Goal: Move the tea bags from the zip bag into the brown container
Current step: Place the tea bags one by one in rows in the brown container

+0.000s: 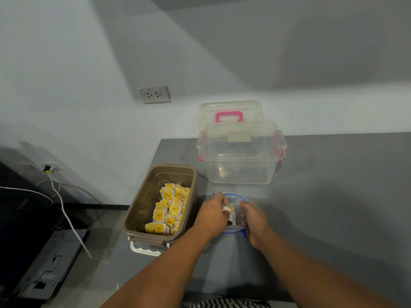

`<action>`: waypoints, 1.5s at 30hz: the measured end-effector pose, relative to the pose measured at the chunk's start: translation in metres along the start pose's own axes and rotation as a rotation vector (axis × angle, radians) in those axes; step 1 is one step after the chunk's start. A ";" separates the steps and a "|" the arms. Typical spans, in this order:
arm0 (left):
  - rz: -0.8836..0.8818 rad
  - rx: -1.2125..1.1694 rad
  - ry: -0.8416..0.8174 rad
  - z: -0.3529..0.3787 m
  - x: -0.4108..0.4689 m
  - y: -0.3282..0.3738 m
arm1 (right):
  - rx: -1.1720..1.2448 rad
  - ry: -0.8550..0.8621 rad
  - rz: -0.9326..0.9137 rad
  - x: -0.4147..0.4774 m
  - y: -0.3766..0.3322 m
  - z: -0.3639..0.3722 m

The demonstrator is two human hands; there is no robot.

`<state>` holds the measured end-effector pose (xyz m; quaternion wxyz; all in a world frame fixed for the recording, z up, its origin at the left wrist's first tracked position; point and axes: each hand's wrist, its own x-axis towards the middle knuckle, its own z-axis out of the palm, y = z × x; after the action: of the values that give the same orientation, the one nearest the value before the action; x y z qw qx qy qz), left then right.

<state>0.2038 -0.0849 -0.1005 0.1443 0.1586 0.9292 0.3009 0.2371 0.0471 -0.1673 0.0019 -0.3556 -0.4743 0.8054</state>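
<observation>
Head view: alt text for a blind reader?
The left hand pinches a tea bag inside the open zip bag while the right hand holds its rim, on a grey table. Beside it, a brown container holds yellow tea bags.

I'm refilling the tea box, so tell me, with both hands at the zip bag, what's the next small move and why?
Probably lift the left hand out of the zip bag and carry its tea bags over to the brown container. Its fingers curl round a few, the right hand holds the bag's mouth open, and the container's left side has bare floor.
</observation>
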 end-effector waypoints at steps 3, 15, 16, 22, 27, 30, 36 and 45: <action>0.041 0.014 -0.015 -0.006 -0.001 0.007 | 0.006 0.042 0.019 0.005 0.003 0.001; 0.186 0.298 0.037 -0.094 0.000 0.024 | 0.011 0.137 0.034 0.016 0.006 0.027; 0.195 0.300 0.042 -0.107 -0.001 0.022 | 0.003 0.146 0.024 0.017 0.007 0.030; 0.221 0.480 -0.128 -0.178 0.003 -0.007 | -0.007 0.169 -0.048 0.020 0.022 0.041; 0.214 0.705 -0.360 -0.199 0.022 -0.043 | 0.062 0.232 -0.051 0.021 0.038 0.044; 0.274 0.948 -0.486 -0.196 0.034 -0.062 | 0.107 0.247 -0.045 0.020 0.037 0.044; 0.412 1.216 -0.635 -0.175 0.044 -0.079 | 0.150 0.256 -0.058 0.018 0.037 0.045; 0.421 1.251 -0.742 -0.153 0.062 -0.089 | 0.112 0.317 -0.047 0.017 0.038 0.045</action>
<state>0.0735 -0.2085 -0.0459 0.2699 0.4760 0.7673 -0.3344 0.2111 -0.0025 -0.1921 0.1153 -0.4666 -0.4304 0.7640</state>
